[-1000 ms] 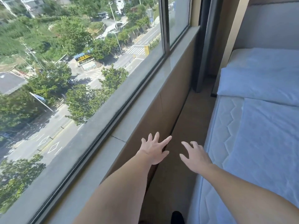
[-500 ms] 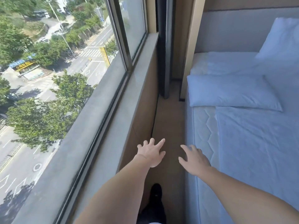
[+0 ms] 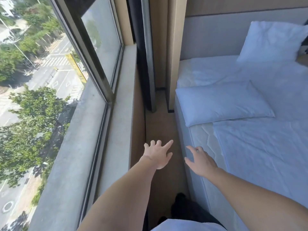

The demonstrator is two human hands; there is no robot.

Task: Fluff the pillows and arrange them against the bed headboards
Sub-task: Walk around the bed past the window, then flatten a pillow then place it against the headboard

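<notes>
Near pillow (image 3: 223, 104) flat, long axis across bed; both hands' grip released, empty

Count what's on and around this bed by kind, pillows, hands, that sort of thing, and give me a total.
Pillows: 2, one lying flat near the mattress edge, one propped against the headboard
Hands: 2, left hand and right hand, both open and holding nothing
Beds: 1
Windows: 1
Total: 6
</notes>
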